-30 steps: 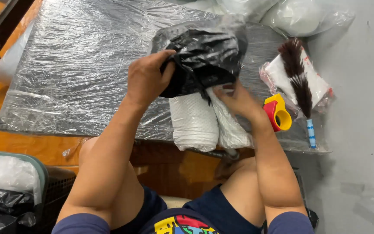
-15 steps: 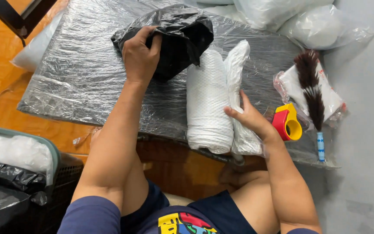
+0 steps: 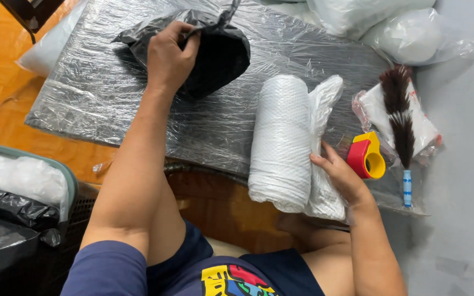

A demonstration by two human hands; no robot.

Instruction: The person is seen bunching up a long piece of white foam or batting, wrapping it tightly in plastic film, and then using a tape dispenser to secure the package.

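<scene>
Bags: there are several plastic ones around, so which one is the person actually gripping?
The black bag on the wrapped board, pinched in the left hand. The clear bags at the far edge lie untouched; the right hand rests on white rolls.

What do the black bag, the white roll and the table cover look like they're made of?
Black bag under the left hand: thin plastic film, semi-glossy, by its soft crumples and sheen. White roll beside the right hand: probably woven or embossed plastic sacking, matte, with a fine dotted texture. Table cover: clear plastic wrap over a dark board, shown by wrinkles and bright glints.
</scene>
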